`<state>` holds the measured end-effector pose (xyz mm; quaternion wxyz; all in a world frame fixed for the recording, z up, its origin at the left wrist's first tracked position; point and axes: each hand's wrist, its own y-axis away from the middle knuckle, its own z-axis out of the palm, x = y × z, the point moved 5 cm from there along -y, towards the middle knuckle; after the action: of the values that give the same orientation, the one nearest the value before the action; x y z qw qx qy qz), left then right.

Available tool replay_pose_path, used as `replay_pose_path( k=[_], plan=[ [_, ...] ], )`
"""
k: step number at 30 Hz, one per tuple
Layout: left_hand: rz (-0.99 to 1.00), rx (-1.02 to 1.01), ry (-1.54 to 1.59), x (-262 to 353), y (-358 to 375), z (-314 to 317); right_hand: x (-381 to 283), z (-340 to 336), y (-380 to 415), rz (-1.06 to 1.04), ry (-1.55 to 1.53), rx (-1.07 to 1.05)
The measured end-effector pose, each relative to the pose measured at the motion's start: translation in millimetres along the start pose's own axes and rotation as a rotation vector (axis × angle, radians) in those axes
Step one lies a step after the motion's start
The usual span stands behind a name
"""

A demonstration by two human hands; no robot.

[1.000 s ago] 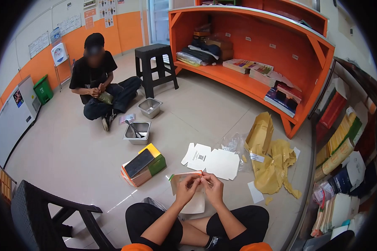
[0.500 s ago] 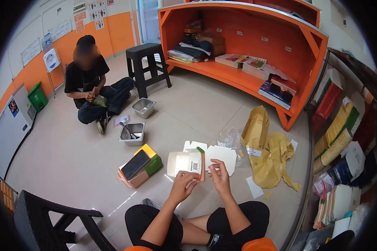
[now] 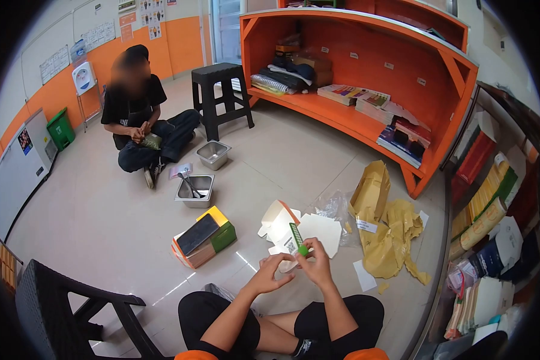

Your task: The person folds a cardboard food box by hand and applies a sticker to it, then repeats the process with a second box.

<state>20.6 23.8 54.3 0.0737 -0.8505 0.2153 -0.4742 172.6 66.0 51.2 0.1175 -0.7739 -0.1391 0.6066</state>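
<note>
Half-folded carton point(image 3: 280, 227), white card inside with an orange outer face and a green edge strip, held up in the air just above the lap, near centre of the scene. Thin paperboard by the look of it: light, stiff only along its creases, easily bent or dented by a hard pinch, dry and not slippery. Best taken at a folded edge or a corner flap, thumb on one face and fingertips on the other, not across the open panels (those would buckle). Long axis running from the near lower right, where the green strip meets the fingers, up and away to the far left; the open, cupped side turned up and towards the left.

Right hand point(image 3: 315, 268) closed in a pinch grip on the near green edge of the carton. Left hand point(image 3: 271, 273) just beside it, fingers curled and parted, touching or nearly touching the carton's lower flap; not clear whether it grips.

Lying on the floor point(image 3: 102, 222) just beyond: a flat white carton blank point(image 3: 319, 231), a crumpled clear plastic bag point(image 3: 333, 207), and torn yellow-brown wrapping paper point(image 3: 390, 234) to the right. To the left, a colourful box with a dark phone on top point(image 3: 205, 237), then two steel trays point(image 3: 196, 189) farther off. Another person point(image 3: 139, 120) seated cross-legged at far left, beside a black stool point(image 3: 223, 96); orange shelving point(image 3: 372, 72) at the far right
</note>
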Motion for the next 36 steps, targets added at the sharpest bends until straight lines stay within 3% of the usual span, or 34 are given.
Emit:
replay_pose_path(
  k=[4,7,11,13,16,17,20,23,26,29,32,36],
  plan=[
    [0.039,0.101,-0.076,-12.1,-1.5,2.4,-2.3,21.5,14.9,-0.089,0.079,-0.033],
    [0.085,0.033,-0.097,-15.9,-0.2,5.1,17.8,25.0,17.7,0.299,-0.182,0.028],
    [0.224,0.072,-0.177,-10.3,0.0,11.7,16.0,10.2,12.3,0.115,0.197,0.119],
    [0.251,0.124,-0.191,-1.7,-0.2,10.0,24.6,9.3,14.1,0.331,0.020,0.092],
    [-0.237,0.091,0.014,-16.0,-0.8,4.2,34.0,11.1,14.5,0.484,-0.326,0.062],
    [-0.273,0.160,0.157,-26.5,0.4,6.6,36.2,12.3,14.6,0.506,-0.454,0.053],
    [-0.322,0.309,0.671,-50.6,0.9,14.4,28.5,17.4,12.7,0.425,-0.507,-0.014],
    [-0.445,0.261,0.819,-43.8,2.2,12.5,24.1,20.9,10.8,0.281,-0.407,-0.042],
    [-0.359,0.263,0.765,-42.8,3.9,17.6,11.8,15.8,8.6,0.081,-0.137,-0.010],
    [-0.234,0.157,0.684,-35.3,0.1,20.2,0.1,6.0,5.2,0.030,0.033,0.058],
    [-0.282,0.093,0.717,-35.9,0.9,23.7,-2.2,2.5,3.6,-0.018,0.042,0.045],
    [-0.535,0.147,0.896,-35.6,7.6,24.3,-7.6,7.8,3.3,-0.055,0.002,-0.027]
  ],
)
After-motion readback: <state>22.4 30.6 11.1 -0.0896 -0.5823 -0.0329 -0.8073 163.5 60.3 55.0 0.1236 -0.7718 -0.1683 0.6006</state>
